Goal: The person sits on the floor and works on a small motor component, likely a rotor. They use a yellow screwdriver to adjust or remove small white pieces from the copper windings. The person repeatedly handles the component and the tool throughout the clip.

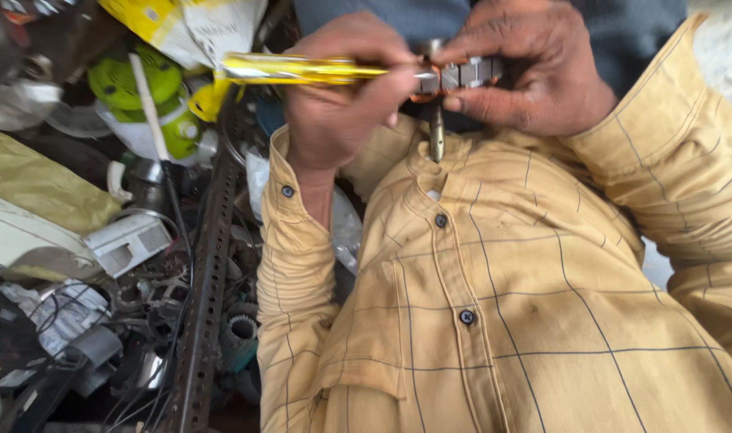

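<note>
The person's left hand (342,96) is wrapped around a yellow-handled screwdriver (302,70), which lies almost level with its handle pointing left and its metal tip meeting a small metal part (462,74). The right hand (534,72) is pinched on that part, thumb above and fingers below, holding it close in front of the chest. The part looks blocky and silver-grey, with a thin brass-coloured rod (436,136) hanging straight down from it; what kind of fitting it is, I cannot tell. Both hands are up near the top of the view, close together, just above the collar of a mustard checked shirt (502,297) with dark buttons.

Off to the left is a jumble of scrap: a long perforated metal bar (206,305) running down the middle, a green and white plastic appliance (137,96), a white plastic casing (129,240), a toothed gear (242,329) and loose wires among dark metal pieces.
</note>
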